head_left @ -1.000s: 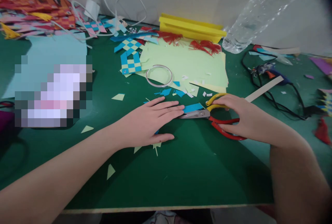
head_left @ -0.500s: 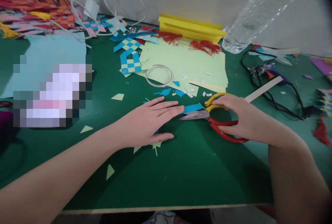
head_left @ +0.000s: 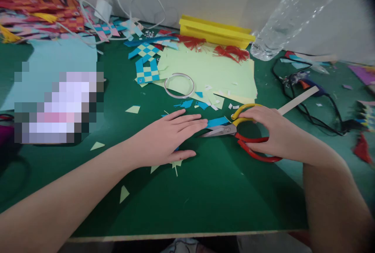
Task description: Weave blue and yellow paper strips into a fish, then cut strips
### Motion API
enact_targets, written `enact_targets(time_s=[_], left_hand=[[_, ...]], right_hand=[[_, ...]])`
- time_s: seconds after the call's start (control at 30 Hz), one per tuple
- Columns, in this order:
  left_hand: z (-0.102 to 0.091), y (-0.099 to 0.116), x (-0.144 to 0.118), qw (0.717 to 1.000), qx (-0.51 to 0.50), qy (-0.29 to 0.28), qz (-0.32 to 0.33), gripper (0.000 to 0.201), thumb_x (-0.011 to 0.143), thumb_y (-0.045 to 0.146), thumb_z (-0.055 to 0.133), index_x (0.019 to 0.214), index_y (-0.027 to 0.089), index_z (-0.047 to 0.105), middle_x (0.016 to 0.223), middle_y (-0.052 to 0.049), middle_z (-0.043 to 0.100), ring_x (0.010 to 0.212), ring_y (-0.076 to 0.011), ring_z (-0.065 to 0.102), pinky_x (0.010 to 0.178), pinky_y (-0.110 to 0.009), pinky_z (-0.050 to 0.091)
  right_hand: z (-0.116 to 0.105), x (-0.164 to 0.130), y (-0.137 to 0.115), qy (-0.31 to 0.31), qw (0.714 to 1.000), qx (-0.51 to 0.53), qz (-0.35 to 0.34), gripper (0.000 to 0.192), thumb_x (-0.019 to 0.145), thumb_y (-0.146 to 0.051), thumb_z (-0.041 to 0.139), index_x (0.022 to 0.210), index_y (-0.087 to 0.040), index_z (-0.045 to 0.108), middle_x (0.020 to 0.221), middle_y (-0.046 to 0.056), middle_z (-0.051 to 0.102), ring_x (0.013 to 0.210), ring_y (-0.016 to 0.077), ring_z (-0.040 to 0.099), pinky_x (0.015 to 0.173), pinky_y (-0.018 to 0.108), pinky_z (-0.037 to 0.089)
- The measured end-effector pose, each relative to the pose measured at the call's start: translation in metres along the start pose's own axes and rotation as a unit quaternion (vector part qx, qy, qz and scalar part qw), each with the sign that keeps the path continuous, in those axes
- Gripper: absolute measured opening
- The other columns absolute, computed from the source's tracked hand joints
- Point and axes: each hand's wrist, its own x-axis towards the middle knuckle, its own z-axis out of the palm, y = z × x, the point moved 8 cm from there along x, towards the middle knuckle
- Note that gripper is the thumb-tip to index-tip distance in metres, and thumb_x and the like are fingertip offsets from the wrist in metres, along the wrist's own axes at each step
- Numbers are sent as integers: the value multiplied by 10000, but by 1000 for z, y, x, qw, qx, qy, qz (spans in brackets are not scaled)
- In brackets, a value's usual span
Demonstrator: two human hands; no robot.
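Scissors [head_left: 234, 132] with glossy red-and-yellow loop handles sit clasped in your right hand [head_left: 274, 134], your left hand [head_left: 166, 139] spread flat on a blue paper strip [head_left: 217, 122].

Tape ring [head_left: 179, 85] on pale-green paper [head_left: 216, 74]

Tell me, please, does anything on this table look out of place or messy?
Yes. Small paper scraps lie scattered over the green table, around the left hand and near the scissors under the right hand. A clear bottle at the back looks strongly tilted, though the lens may exaggerate this.
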Motion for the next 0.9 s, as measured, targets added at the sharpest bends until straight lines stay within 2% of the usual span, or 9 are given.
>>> enact_targets(time_s=[0.17,0.9], left_hand=[[1,0,0,1000,-2,2,1,651,992,495,453,1528,188,245,1570,-55,354,1481,-172,260,1249,-384,117],[1,-1,1,1000,9,4,-2,635,995,485,449,1521,185,261,1571,-27,353,1483,-165,252,1248,-382,112]], right_hand=[[-1,0,-2,15,1000,-1,-16,518,760,-552,666,1203,-298,577,1325,63,592,1236,330,533,1013,512,433],[4,1,0,1,999,-1,-35,498,769,-525,669,1210,-312,577,1313,33,608,1241,307,534,1006,499,458]])
